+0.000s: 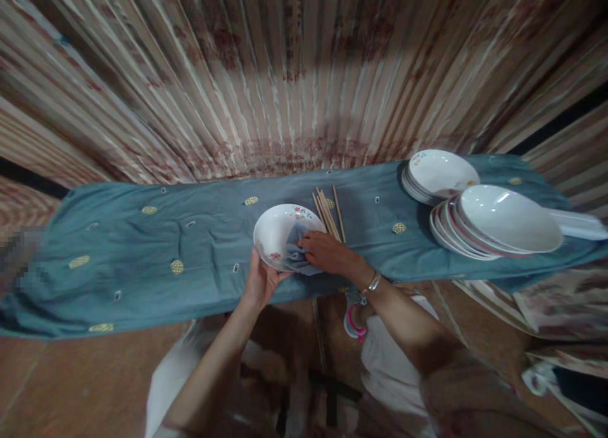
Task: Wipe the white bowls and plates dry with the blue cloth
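Note:
A white plate (272, 230) with small flowers on its rim is tilted toward me above the near edge of the table. My left hand (261, 282) grips its lower left edge, thumb on the front and fingers beneath. Bunched in my right hand (327, 253) is a blue-grey cloth (296, 243), pressed against the right side of the plate's inner face. Several wooden chopsticks (327, 211) lie on the table just behind the plate, partly hidden by it and by my right hand.
A blue-green tablecloth (142, 254) covers the long narrow table. To the right stand a stack of flowered plates (439, 172) and a stack of larger dishes (508, 219), beside a white object (579, 224). A striped curtain (294, 96) hangs behind.

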Tool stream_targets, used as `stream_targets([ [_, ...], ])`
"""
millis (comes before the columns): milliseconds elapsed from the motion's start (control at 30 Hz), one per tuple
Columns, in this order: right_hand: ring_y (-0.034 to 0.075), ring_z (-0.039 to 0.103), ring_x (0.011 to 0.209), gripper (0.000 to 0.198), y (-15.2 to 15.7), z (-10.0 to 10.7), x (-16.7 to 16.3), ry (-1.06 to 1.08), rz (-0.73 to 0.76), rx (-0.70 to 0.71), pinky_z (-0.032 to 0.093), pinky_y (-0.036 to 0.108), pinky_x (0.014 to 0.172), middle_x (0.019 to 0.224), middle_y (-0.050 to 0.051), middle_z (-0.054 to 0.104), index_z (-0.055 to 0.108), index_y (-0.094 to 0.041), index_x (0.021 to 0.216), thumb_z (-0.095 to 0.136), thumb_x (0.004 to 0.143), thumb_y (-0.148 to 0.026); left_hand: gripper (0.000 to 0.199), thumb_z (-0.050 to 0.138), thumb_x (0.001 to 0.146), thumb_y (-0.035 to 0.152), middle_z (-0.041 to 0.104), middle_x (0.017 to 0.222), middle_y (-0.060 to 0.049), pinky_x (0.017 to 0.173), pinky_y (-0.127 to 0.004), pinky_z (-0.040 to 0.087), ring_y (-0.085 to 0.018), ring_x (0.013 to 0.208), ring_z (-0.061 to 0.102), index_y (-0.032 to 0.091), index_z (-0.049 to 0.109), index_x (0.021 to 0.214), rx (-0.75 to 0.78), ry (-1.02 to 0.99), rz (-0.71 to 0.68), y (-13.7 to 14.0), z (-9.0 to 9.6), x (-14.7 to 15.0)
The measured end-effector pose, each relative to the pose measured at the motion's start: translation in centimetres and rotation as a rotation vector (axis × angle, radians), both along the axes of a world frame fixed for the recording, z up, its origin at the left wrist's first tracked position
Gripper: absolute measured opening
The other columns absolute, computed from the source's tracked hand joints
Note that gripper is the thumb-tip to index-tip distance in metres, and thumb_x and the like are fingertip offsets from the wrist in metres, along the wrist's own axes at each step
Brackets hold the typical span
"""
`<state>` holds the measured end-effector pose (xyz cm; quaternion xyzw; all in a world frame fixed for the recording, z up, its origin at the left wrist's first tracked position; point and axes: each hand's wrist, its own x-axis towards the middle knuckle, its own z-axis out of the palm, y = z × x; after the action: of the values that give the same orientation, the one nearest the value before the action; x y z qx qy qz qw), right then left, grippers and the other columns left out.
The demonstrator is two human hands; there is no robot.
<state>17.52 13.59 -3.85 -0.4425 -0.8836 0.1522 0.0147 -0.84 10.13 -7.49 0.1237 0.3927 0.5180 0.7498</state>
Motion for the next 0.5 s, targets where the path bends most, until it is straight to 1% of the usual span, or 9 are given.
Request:
stream_targets([
  [100, 0.021, 0.062, 0.103, 0.026, -0.2, 0.1, -0.4, 0.082, 0.05, -0.041, 0.048, 0.034, 0.093, 0.109, 0.013, 0.065, 0.068, -0.012, 0.11, 0.052, 0.089, -0.009, 0.053, 0.035, 0.099, 0.047, 0.074, 0.11, -0.01, 0.086, -0.04, 0.059, -0.022, 0.099, 0.071, 0.023, 0.043, 0.145, -0.025, -0.012, 0.006, 0.0, -0.2, 0.0],
  [200, 0.021, 0.062, 0.102, 0.028, -0.3, 0.0, -1.2, 0.165, 0.096, -0.043, 0.048, 0.036, 0.093, 0.113, 0.013, 0.064, 0.068, -0.013, 0.111, 0.053, 0.087, -0.008, 0.052, 0.034, 0.099, 0.047, 0.074, 0.112, -0.011, 0.089, -0.04, 0.058, -0.023, 0.104, 0.07, 0.02, 0.048, 0.141, -0.021, -0.038, 0.008, 0.0, 0.0, 0.1],
  [267, 0.022, 0.06, 0.105, 0.029, -0.3, -0.1, -1.9, 0.203, 0.119, -0.016, 0.047, 0.038, 0.096, 0.116, 0.013, 0.063, 0.067, -0.013, 0.112, 0.055, 0.086, -0.008, 0.051, 0.032, 0.1, 0.046, 0.073, 0.114, -0.011, 0.091, -0.04, 0.057, -0.023, 0.107, 0.069, 0.019, 0.05, 0.139, -0.019, -0.049, 0.012, 0.0, 0.2, 0.3],
  [333, 0.022, 0.058, 0.109, 0.03, -0.1, -0.3, -2.6, 0.223, 0.141, 0.023, 0.044, 0.04, 0.1, 0.119, 0.014, 0.062, 0.066, -0.012, 0.114, 0.056, 0.086, -0.007, 0.049, 0.026, 0.102, 0.042, 0.074, 0.111, -0.009, 0.092, -0.039, 0.057, -0.022, 0.108, 0.069, 0.019, 0.051, 0.138, -0.034, -0.038, 0.019, 0.0, 0.6, 0.5],
  [433, 0.023, 0.055, 0.116, 0.031, 0.2, -0.7, -3.9, 0.275, 0.147, 0.083, 0.041, 0.04, 0.106, 0.122, 0.015, 0.061, 0.063, -0.01, 0.117, 0.053, 0.088, -0.008, 0.047, 0.021, 0.104, 0.034, 0.076, 0.102, -0.003, 0.094, -0.037, 0.056, -0.019, 0.109, 0.068, 0.022, 0.054, 0.134, -0.066, -0.005, 0.036, 0.0, 0.7, 0.7],
  [500, 0.023, 0.053, 0.12, 0.032, 0.2, -1.0, -4.8, 0.341, 0.131, 0.122, 0.04, 0.04, 0.109, 0.127, 0.016, 0.059, 0.06, -0.009, 0.121, 0.046, 0.092, -0.01, 0.044, 0.024, 0.104, 0.032, 0.077, 0.095, -0.001, 0.095, -0.035, 0.055, -0.018, 0.107, 0.068, 0.021, 0.055, 0.133, -0.088, 0.012, 0.068, 0.0, 0.3, 0.6],
])
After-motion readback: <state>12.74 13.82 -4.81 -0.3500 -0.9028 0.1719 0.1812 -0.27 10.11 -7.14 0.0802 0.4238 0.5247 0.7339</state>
